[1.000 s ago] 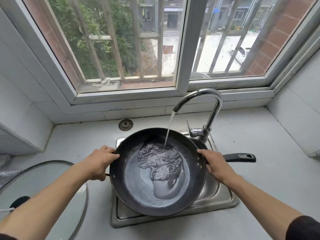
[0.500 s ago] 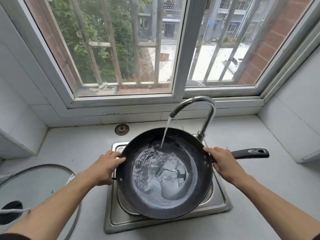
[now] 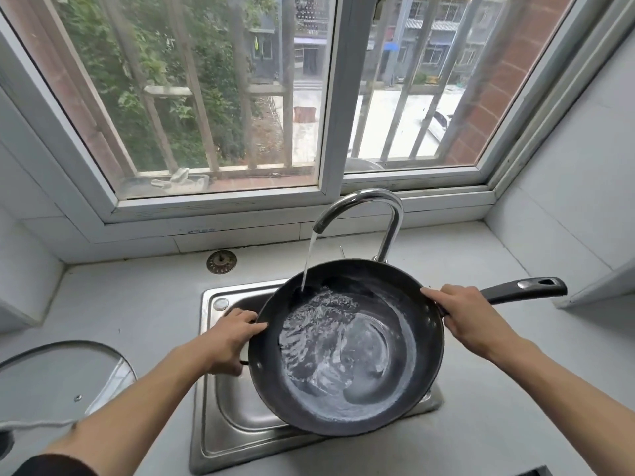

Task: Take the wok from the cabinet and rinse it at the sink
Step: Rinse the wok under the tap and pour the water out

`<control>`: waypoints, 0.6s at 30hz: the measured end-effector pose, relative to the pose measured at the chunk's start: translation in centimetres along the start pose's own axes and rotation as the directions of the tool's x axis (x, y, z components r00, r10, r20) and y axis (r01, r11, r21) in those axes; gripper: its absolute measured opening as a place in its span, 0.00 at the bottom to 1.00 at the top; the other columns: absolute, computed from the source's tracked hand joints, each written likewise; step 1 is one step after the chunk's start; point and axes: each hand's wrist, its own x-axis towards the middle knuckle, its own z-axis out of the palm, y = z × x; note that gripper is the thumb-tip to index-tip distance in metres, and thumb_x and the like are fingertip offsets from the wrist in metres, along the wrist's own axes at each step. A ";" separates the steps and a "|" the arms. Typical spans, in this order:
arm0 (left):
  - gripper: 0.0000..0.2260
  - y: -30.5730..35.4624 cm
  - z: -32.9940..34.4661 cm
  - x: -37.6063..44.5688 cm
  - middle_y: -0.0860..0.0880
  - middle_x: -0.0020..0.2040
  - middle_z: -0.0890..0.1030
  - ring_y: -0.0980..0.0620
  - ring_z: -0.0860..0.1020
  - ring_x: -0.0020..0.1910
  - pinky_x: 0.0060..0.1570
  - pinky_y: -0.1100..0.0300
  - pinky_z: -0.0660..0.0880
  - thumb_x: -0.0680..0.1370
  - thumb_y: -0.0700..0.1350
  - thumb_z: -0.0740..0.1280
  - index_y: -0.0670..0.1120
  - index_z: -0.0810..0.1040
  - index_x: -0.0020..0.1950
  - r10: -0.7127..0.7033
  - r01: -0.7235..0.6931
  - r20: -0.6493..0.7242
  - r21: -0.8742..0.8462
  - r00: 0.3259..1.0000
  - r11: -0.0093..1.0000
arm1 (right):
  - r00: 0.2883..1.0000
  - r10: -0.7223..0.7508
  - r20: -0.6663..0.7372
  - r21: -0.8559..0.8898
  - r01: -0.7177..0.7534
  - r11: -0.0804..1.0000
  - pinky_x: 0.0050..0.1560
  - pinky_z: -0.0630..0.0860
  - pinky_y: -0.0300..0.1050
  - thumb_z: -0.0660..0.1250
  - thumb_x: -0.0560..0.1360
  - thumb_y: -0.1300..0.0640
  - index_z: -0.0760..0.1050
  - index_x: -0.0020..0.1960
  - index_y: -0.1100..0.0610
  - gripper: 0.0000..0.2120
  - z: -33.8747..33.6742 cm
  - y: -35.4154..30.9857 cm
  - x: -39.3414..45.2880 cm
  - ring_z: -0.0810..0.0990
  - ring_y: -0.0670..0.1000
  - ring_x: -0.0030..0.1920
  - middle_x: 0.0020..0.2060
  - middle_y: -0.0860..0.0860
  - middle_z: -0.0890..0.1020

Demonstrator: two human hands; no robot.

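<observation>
1. Window straight ahead, pale tabletop (image 3: 515,389) all round, steel sink (image 3: 240,417) set into it.
2. Got the wok (image 3: 345,348) hovering over the sink, far edge under the faucet (image 3: 364,207) so the stream lands inside and pools.
3. My left hand (image 3: 228,340) curls round the near-left rim, looks like it's on a small helper handle, hard to tell.
4. My right hand (image 3: 462,316) wraps the base of the long handle (image 3: 525,288). Two hands because a water-loaded wok gets heavy.
5. Glass lid (image 3: 62,383) parked off to the left, out of the splash.
</observation>
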 end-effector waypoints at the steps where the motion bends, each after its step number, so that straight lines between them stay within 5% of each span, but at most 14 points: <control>1: 0.41 0.2 0.0 0.2 0.48 0.71 0.64 0.48 0.60 0.70 0.71 0.55 0.61 0.66 0.49 0.75 0.52 0.63 0.76 0.002 -0.002 0.002 0.012 1.000 1.000 | 1.000 0.002 -0.001 -0.005 -0.002 1.000 0.48 0.74 0.51 0.64 0.67 0.71 0.75 0.65 0.50 0.30 -0.2 0.0 -0.2 0.76 0.57 0.42 0.41 0.51 0.79; 10: 0.43 1.1 0.0 1.7 0.48 0.76 0.58 0.47 0.56 0.74 0.73 0.53 0.58 0.68 0.47 0.74 0.52 0.56 0.79 0.003 -0.002 -0.041 0.024 0.999 1.000 | 0.998 0.041 -0.052 -0.102 -0.047 0.994 0.47 0.73 0.52 0.66 0.67 0.70 0.74 0.66 0.51 0.30 -1.9 -0.3 -1.1 0.76 0.58 0.41 0.40 0.52 0.79; 18: 0.44 1.2 0.8 3.0 0.48 0.77 0.58 0.47 0.55 0.75 0.72 0.49 0.61 0.68 0.47 0.75 0.53 0.55 0.79 -0.007 0.007 -0.060 -0.003 0.998 1.000 | 0.985 0.026 -0.172 -0.179 -0.057 0.982 0.36 0.74 0.52 0.69 0.60 0.75 0.79 0.59 0.56 0.30 -2.3 -0.5 -0.8 0.75 0.59 0.32 0.32 0.53 0.77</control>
